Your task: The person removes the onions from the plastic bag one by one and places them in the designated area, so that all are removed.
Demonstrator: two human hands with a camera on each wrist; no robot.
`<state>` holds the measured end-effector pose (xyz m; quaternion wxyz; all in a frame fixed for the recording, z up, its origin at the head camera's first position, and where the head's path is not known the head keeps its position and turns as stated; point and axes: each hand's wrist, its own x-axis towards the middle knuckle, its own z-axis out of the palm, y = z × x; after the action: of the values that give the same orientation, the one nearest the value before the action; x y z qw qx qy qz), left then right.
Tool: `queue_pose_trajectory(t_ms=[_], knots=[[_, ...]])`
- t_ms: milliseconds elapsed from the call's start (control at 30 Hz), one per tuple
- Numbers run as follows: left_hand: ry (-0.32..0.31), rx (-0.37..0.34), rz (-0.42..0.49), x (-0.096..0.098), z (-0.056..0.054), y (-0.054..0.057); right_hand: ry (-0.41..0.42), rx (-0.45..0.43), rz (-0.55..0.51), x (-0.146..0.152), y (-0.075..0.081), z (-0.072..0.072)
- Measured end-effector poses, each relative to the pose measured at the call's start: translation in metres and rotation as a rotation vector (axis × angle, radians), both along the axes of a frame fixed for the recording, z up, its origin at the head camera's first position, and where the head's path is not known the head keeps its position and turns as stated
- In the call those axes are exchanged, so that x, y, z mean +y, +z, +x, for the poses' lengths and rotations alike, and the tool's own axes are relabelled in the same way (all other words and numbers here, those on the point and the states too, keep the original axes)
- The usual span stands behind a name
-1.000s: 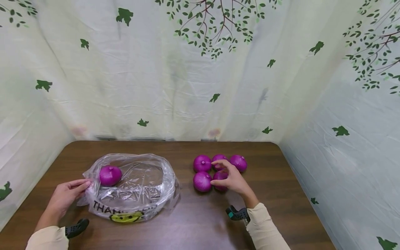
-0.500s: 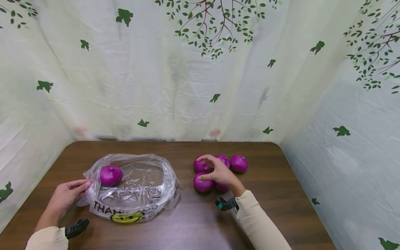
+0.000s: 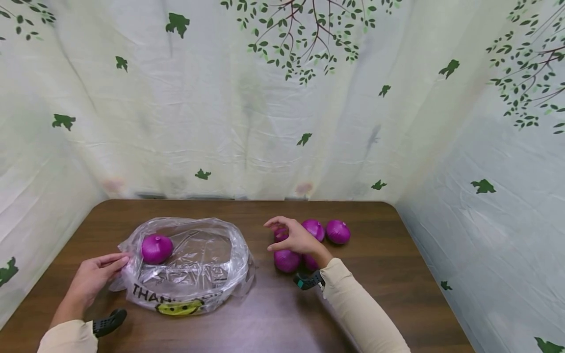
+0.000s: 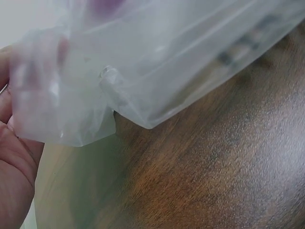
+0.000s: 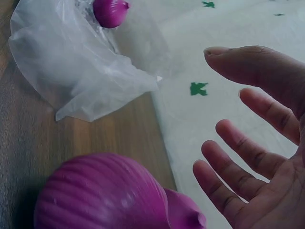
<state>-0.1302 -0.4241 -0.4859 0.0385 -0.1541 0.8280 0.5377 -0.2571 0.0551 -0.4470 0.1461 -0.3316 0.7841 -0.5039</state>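
My left hand [image 3: 93, 277] pinches the left edge of a clear plastic bag [image 3: 243, 260] printed with "THAN" and a yellow smiley. The bag lies spread open with one purple onion [image 3: 157, 248] inside, at its left. In the left wrist view, the film [image 4: 62, 119] is at the fingers. My right hand [image 3: 296, 238] hovers over the onions at right, thumb and fingers apart, holding nothing. It partly covers the back-left onion [image 3: 280, 234]. The front-left onion [image 3: 287, 261] shows below the thumb. In the right wrist view, a large onion [image 5: 100, 195] is near the fingers, apart from them.
More onions sit behind the right hand, one back-middle [image 3: 313, 228] and one at far right [image 3: 338, 232]. Another, front-right [image 3: 310, 262], is mostly hidden by the wrist. All rest on a brown wooden table [image 3: 397, 274], enclosed by a pale leaf-patterned curtain [image 3: 247, 122].
My right hand has moved left across the onions, from over the front-right one to the back-left one, fingers still apart. The left hand and bag look unmoved.
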Motion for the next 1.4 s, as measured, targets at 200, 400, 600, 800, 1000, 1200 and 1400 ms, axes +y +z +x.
queue_pose_trajectory(t_ms=[200, 400, 600, 800, 1000, 1200, 1400], knots=[[-0.001, 0.006, -0.006, -0.003, 0.003, 0.001, 0.050, 0.006, -0.002, -0.019, 0.005, 0.002], [-0.023, 0.050, 0.011, 0.000, 0.003, 0.000, 0.083, -0.011, 0.015, -0.035, 0.000, -0.002], [-0.018, 0.047, 0.017, 0.001, 0.002, 0.000, 0.084, -0.018, 0.027, -0.051, 0.003, -0.002], [-0.010, 0.023, 0.015, 0.001, 0.002, 0.001, 0.100, -0.044, -0.002, -0.068, 0.007, 0.000], [-0.011, 0.018, 0.009, -0.001, 0.003, 0.002, 0.110, -0.039, -0.027, -0.083, 0.007, 0.002], [-0.018, 0.035, 0.044, -0.001, 0.004, 0.001, 0.112, -0.033, -0.017, -0.098, 0.006, 0.003], [-0.019, 0.044, 0.024, 0.000, 0.004, 0.001, 0.097, -0.049, -0.028, -0.113, 0.006, 0.005]])
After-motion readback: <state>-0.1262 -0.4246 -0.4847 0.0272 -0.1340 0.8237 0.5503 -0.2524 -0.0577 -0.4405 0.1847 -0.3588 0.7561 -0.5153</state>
